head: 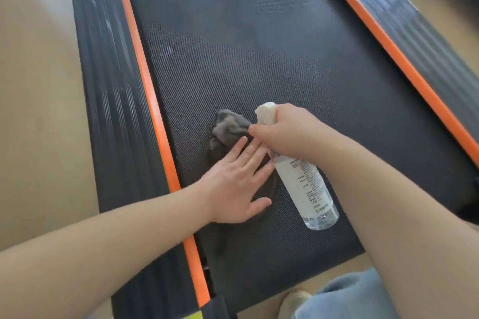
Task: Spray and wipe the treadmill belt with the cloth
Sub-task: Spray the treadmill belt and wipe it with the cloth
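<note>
Hands: we are pressing our left hand (pixel 237 185) flat, fingers straight and spread, on the grey cloth (pixel 228 127). Our right hand (pixel 283 132) is gripping the spray bottle (pixel 304 186) at its neck, fingers curled around it just under the white nozzle, which is pointing away from us.

Cloth: it is lying crumpled on the treadmill belt (pixel 259 46), near the belt's left edge, partly under our palm.

Bottle: clear, with printed text, it is slanting over the belt just right of the cloth.

Nearest us: a blue denim knee (pixel 350 298) and a shoe (pixel 294 299) are showing.

Beyond: orange strips (pixel 147 80) and ribbed black side rails (pixel 108 72) are flanking the belt, and a tan floor (pixel 33 85) is lying to the left.
</note>
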